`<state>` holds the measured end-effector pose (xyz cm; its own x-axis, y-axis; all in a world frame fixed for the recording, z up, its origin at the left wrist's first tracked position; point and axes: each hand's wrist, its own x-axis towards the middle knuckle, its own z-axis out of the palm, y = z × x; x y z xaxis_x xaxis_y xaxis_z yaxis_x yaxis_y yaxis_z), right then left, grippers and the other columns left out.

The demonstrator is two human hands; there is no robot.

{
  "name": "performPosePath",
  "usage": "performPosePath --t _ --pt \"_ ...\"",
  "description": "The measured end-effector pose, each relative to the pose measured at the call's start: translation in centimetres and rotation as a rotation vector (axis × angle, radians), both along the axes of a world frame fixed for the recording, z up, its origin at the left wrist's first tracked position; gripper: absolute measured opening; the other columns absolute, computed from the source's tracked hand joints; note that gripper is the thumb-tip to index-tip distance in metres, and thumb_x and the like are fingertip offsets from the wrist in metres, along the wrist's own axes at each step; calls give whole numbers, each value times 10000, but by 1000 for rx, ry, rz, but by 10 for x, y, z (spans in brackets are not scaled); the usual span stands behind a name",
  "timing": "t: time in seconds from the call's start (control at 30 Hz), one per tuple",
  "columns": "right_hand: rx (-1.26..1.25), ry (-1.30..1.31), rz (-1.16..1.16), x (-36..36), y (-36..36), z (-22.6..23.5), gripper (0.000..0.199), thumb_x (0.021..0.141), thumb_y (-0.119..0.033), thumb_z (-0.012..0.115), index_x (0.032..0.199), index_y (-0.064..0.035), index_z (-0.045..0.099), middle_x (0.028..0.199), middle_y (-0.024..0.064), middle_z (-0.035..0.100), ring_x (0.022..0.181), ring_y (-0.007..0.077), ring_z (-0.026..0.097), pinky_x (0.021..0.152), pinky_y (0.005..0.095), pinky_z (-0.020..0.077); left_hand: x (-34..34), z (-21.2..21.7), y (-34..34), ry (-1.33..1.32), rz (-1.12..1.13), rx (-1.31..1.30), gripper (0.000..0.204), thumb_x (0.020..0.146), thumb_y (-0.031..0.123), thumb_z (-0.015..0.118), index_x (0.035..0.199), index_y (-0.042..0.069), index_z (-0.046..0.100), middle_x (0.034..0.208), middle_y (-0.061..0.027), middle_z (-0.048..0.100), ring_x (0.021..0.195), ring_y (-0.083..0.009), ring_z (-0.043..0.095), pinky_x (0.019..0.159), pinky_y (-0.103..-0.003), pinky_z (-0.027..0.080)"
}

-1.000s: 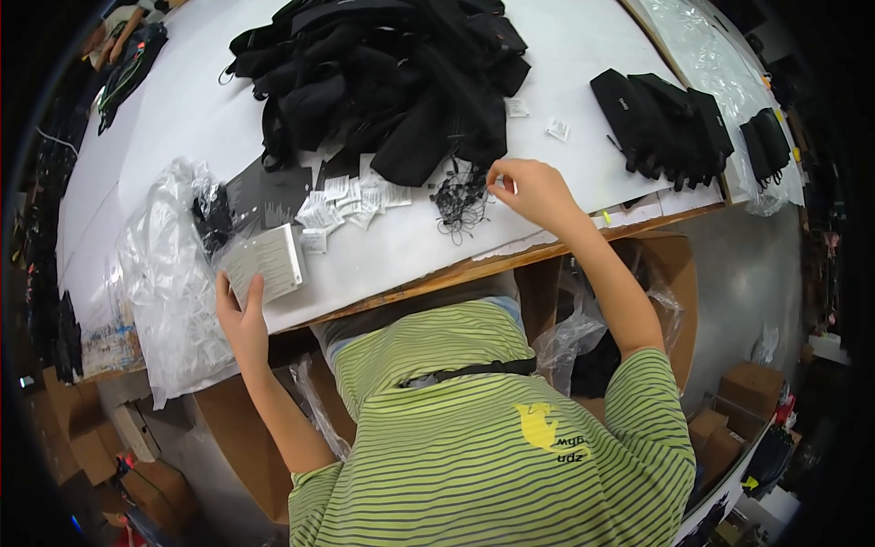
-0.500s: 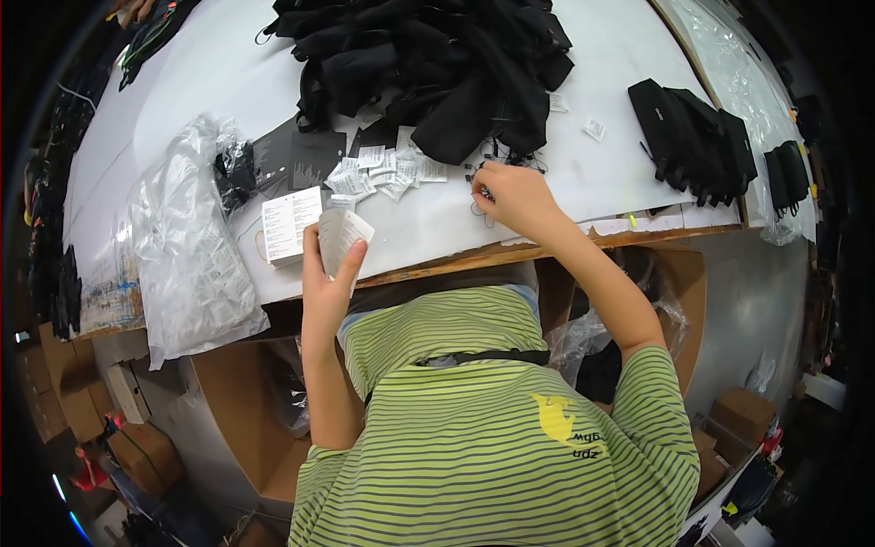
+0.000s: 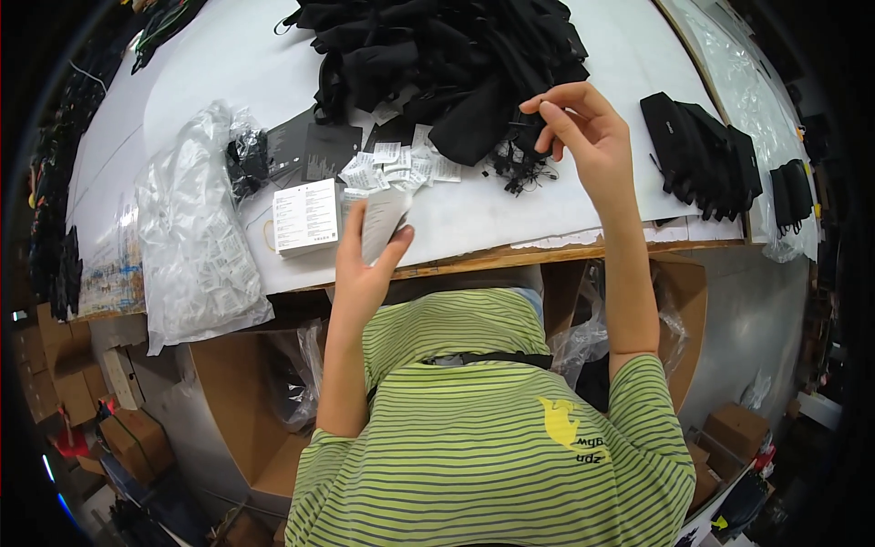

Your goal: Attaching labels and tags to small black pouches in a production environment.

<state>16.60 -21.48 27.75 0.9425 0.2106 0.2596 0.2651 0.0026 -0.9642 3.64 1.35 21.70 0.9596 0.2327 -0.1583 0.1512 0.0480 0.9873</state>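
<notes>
My left hand (image 3: 366, 264) is closed on a folded paper tag (image 3: 383, 223), held upright between thumb and fingers over the table's near edge. My right hand (image 3: 594, 137) is raised, its thumb and index finger pinched together on what looks like a thin black tag string (image 3: 526, 118), mostly lost against dark cloth. Below those fingertips lies a tangle of black tag strings (image 3: 518, 171). A stack of white printed cards (image 3: 305, 217) stands left of my left hand. Beyond it, small white labels (image 3: 401, 164) are scattered in a loose heap.
A large pile of black fabric goods (image 3: 437, 73) covers the back of the white table (image 3: 474, 223). More black pouches (image 3: 702, 155) lie at the right. A clear plastic bag of labels (image 3: 205, 246) rests at the left, near dark cards (image 3: 333, 150). Cardboard boxes (image 3: 237, 410) stand below the table's edge.
My right hand has lifted from the tangle of strings, moving up and right with its fingertips pinched. My left hand has shifted slightly right, still holding the tag.
</notes>
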Motion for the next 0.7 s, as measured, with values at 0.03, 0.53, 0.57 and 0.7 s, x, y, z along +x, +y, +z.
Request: performPosePath --t 0.03,0.53,0.57,0.7 --pt "58 -2 -11 -3 2 1 92 883 -116 593 876 -28 622 772 24 630 585 47 525 508 174 389 2 -2 -1 -73 -45 109 367 806 129 674 1103 17 490 989 -65 528 913 -145 510 808 -254 404" --pt "-243 197 175 -63 43 -27 74 802 -106 673 805 -36 648 610 -62 531 524 -4 388 476 172 277 4 15 -29 -420 70 528 196 736 -7 696 923 50 686 744 -47 553 682 -146 526 613 -265 412" --pt "-273 184 177 -63 42 -27 78 803 -107 673 819 -35 647 609 -60 530 525 -3 396 479 171 282 5 15 -29 -466 82 568 204 731 -17 696 920 59 695 729 -46 547 669 -142 522 598 -265 410" --pt "-263 145 150 -65 44 -29 94 810 -105 672 862 -33 641 608 -46 534 530 4 423 489 169 302 4 14 -27 -538 68 651 217 725 -35 692 922 56 699 721 -35 546 652 -130 518 582 -262 409"
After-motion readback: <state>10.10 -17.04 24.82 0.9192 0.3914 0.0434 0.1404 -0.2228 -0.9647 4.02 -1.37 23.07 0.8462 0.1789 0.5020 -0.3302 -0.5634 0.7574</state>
